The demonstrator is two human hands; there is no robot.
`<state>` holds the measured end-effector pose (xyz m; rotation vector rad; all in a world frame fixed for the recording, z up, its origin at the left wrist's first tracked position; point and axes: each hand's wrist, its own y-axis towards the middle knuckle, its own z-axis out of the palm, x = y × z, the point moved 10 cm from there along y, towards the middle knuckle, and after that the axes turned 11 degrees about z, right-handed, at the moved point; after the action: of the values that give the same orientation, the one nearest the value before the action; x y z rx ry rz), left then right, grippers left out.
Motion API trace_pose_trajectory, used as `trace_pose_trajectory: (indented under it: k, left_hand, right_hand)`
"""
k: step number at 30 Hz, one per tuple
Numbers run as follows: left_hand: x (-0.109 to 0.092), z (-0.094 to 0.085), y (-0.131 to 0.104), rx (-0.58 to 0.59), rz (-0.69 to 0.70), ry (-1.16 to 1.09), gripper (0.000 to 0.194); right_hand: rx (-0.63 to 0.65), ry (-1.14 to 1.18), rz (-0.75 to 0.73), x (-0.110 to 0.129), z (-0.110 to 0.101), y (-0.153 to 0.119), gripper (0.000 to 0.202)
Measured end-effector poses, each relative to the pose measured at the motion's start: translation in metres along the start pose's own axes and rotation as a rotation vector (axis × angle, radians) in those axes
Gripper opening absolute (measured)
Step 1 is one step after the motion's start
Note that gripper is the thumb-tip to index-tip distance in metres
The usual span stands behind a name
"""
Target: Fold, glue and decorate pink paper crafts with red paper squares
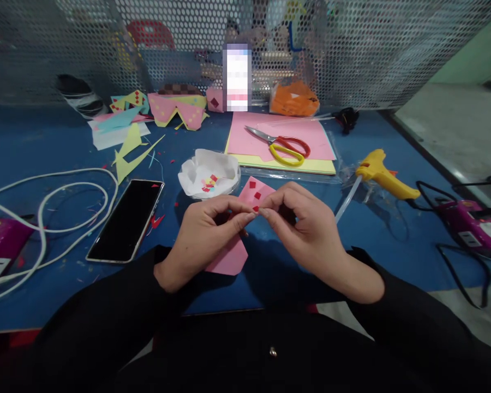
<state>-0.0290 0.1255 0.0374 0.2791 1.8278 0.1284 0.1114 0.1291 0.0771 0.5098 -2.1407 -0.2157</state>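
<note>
While 2 hands [207, 232] [315, 226] hold pink paper [230, 259], a bowl [190, 179] stands just beyond.

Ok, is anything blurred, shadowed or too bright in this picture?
In the head view, the upright screen glows white and is pixelated; head view, the pink strip looks fairly sharp; head view, a soft shadow lies on the blue table below the right hand; head view, things behind the metal mesh are murky.

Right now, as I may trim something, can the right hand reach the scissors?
Probably yes: the scissors lie uncovered on pink paper just beyond the right hand, though it seems busy at a red piece.
</note>
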Motion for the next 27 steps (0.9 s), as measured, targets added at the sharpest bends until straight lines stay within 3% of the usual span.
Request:
trace_pose_trajectory:
  k: [3,6,12,16,19,23,27]
  left_hand:
    - [0.006,-0.001,0.0,0.004,-0.049,-0.007,0.014]
    - [0.007,-0.002,0.0,0.018,-0.05,0.023,0.015]
    - [0.007,0.003,0.0,0.092,-0.06,0.058,0.018]
    - [0.013,0.005,-0.001,0.073,-0.115,-0.017,0.029]
    - [0.024,0.006,-0.004,0.025,-0.23,-0.1,0.041]
    - [0.031,0.011,-0.009,0.024,-0.359,-0.189,0.038]
    - [0.03,0.01,-0.009,-0.008,-0.376,-0.233,0.043]
  right_hand:
    - [-0.006,-0.009,0.037,-0.007,-0.013,0.008,0.01]
    - [0.076,0.058,0.138,-0.023,-0.018,0.017,0.009]
    - [0.331,0.293,0.355,-0.047,0.004,0.018,0.015]
    - [0.317,0.273,0.369,-0.047,0.005,0.017,0.013]
    - [0.327,0.247,0.359,-0.043,0.007,0.014,0.012]
    - [0.332,0.208,0.332,-0.038,0.009,0.013,0.01]
    - [0.314,0.196,0.315,-0.036,0.008,0.013,0.009]
